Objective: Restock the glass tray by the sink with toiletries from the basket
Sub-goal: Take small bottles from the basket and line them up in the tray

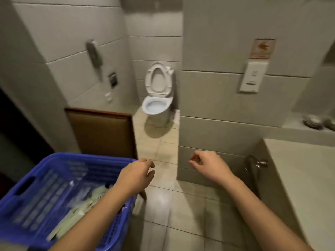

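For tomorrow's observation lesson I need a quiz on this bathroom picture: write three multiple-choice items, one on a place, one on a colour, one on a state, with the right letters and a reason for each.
1. Where is the slatted plastic basket holding pale packets?
A. At the lower left, under the left forearm
B. On the ledge at the right
C. Beside the toilet

2. What colour is that basket?
A. Red
B. Blue
C. White

3. How is the seat of the white ceramic toilet?
A. Lowered
B. Missing
C. Raised against the wall

Answers:
1. A, it fills the lower left corner, and the forearm of the left hand crosses its rim.
2. B, its slatted walls are bright blue.
3. C, the oval seat stands upright above the open bowl.
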A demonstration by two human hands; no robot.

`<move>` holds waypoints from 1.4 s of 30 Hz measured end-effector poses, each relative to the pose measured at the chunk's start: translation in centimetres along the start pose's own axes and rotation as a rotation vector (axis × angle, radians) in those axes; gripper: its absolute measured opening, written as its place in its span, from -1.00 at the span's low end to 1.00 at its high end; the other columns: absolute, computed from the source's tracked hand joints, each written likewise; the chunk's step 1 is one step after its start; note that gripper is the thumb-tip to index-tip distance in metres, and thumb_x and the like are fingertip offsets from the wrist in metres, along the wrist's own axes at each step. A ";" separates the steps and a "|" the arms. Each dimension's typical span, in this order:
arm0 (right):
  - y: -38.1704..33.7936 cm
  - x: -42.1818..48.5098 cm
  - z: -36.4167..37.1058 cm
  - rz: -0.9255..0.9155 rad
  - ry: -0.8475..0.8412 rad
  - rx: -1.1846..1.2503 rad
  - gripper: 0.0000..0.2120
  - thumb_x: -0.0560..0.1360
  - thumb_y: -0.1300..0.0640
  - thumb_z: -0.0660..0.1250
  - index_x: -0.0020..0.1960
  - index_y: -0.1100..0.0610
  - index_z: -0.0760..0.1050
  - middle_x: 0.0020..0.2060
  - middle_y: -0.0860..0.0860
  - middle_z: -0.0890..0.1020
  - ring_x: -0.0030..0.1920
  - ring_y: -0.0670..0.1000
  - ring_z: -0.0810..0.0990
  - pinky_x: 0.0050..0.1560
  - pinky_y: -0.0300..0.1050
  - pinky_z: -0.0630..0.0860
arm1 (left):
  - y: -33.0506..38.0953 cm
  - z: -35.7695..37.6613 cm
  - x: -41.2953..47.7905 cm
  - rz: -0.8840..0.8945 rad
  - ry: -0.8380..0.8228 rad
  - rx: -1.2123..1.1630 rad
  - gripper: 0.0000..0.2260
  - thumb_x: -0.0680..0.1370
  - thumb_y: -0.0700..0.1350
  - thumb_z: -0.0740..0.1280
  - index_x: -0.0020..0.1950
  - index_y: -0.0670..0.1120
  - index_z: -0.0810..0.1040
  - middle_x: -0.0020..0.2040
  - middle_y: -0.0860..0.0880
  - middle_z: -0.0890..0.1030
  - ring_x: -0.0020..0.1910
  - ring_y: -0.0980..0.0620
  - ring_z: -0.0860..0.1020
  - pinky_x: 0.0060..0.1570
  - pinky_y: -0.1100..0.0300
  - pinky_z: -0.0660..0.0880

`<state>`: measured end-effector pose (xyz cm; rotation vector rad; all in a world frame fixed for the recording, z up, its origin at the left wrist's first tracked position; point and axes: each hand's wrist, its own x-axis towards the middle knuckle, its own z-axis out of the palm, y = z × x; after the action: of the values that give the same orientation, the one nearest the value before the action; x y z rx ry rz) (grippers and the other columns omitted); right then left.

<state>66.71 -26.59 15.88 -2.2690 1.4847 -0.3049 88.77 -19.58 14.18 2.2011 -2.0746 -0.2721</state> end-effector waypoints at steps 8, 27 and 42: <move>-8.0 9.0 5.7 -0.344 -0.215 -0.044 -0.82 0.54 0.00 0.23 0.05 0.02 0.54 -0.02 -0.05 0.64 0.03 0.02 0.58 -0.03 -0.09 0.52 | -9.2 -0.2 -3.2 -0.375 0.003 -0.010 -0.75 0.63 0.02 0.12 0.25 0.01 0.45 0.20 0.03 0.49 0.14 0.01 0.49 0.08 0.10 0.47; -14.8 14.0 22.4 -0.546 -0.719 -0.193 -0.85 0.55 0.09 0.22 0.07 0.08 0.51 -0.04 0.03 0.62 -0.02 0.10 0.59 -0.05 0.00 0.55 | -23.3 9.9 -11.5 -0.954 -0.180 -0.299 -0.74 0.59 -0.03 0.20 0.23 -0.05 0.51 0.18 -0.04 0.58 0.11 -0.04 0.55 0.01 0.11 0.50; -20.0 19.0 40.3 -0.482 -1.021 -0.459 -0.75 0.59 0.15 0.10 0.09 0.26 0.49 0.00 0.24 0.59 -0.03 0.24 0.56 -0.11 0.07 0.50 | -32.9 21.1 -6.8 -0.941 -0.468 -0.505 -0.73 0.62 -0.04 0.14 0.25 -0.11 0.45 0.11 -0.16 0.55 0.03 -0.17 0.55 -0.11 0.09 0.47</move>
<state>106.90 -28.15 -11.81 -2.4424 0.4906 1.0183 116.32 -9.75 -12.53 2.7050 -0.7363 -1.2999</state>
